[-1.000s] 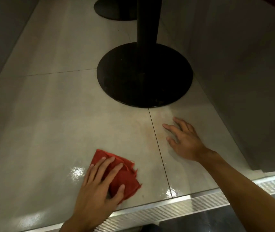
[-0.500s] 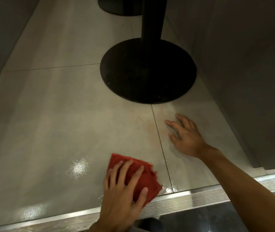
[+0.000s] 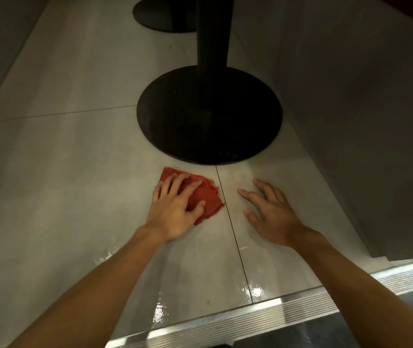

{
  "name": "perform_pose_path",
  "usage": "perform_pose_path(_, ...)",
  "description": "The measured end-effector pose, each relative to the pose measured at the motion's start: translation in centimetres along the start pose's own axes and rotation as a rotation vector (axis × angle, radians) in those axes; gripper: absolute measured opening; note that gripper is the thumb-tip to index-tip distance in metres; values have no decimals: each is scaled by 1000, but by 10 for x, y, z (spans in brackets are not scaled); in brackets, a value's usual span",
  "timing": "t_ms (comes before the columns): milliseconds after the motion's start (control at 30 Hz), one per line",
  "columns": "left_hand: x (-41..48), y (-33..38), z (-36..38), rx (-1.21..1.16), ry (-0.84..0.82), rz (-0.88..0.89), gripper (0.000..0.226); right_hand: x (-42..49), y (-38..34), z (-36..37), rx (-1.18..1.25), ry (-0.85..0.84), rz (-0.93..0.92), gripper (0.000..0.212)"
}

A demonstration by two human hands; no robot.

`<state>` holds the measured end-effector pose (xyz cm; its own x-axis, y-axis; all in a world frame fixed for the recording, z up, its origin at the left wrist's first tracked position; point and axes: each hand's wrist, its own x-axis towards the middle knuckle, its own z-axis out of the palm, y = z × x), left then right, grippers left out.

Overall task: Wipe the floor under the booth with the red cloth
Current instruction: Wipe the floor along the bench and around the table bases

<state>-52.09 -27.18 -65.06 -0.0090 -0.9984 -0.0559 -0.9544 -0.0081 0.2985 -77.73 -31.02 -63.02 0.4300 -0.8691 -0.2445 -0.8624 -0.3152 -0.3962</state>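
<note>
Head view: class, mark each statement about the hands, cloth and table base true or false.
1. The left hand presses the red cloth on the floor. True.
2. The right hand holds a second cloth. False: it rests open on bare floor.
3. The cloth lies on the black table base. False: it lies on the floor, short of the base.
4. A grout line runs between the two hands. True.

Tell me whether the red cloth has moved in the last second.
Yes. The red cloth, under the left hand, slid away from the metal floor strip and now lies close to the round black table base.
</note>
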Motion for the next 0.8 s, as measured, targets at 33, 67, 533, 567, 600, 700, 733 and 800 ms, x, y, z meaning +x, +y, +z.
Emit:
perform_pose_path(33, 9, -4, -2, -2, 4, -15, 68, 0, 0, 0, 3, -3, 2, 52)
perform_pose_path(67, 17, -9, -3, -3, 9, -26, 66, 0, 1, -1, 4, -2, 2, 52)
perform_pose_path(533, -40, -5, 2, -7, 19, 85, 62, 2, 7, 8, -4, 45, -19, 53)
perform_pose_path(567, -47, -6, 4, 3, 24, 103, 61, 1, 7, 9, -6, 50, -21, 53)
perform_pose_path(600, -51, -7, 5, 11, 24, 112, 60, 1, 8, 9, -8, 52, -21, 53)
perform_pose_path(700, -43, -8, 3, 27, 9, 85, 63, 1, 7, 9, -11, 47, -21, 54)
perform_pose_path(733, -36, -8, 1, 34, 1, 67, 65, 1, 6, 8, -11, 43, -19, 57)
perform_pose_path(800, -17, -7, -1, 41, -16, 21, 67, 0, 5, 7, 2, 36, -12, 60)
